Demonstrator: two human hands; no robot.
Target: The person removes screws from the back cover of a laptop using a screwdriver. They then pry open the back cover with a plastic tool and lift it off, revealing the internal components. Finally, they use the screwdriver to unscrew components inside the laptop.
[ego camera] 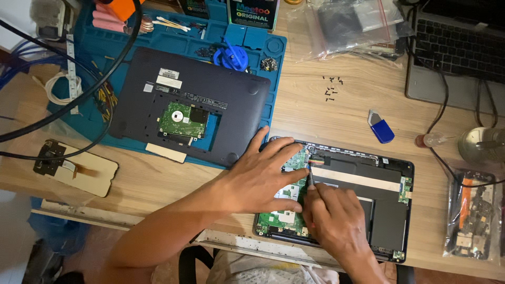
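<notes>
An opened laptop base (389,210) lies on the wooden desk, showing a green circuit board (286,218) and a black battery (384,202). My left hand (260,176) rests flat on the board's left part, fingers spread, holding nothing. My right hand (334,221) grips a thin dark tool (311,178) whose tip touches a connector (317,159) near the board's top edge. A dark laptop bottom cover (221,97) with a hard drive (182,121) lies on a blue work mat (252,39) to the upper left.
Loose black screws (330,89) lie on the desk (326,121). A blue-and-white plastic pry tool (381,128), a small bottle (428,140), bagged parts (473,213), a second laptop (457,52) with cables, plastic bags (357,26) and a wooden board (76,168) surround the work.
</notes>
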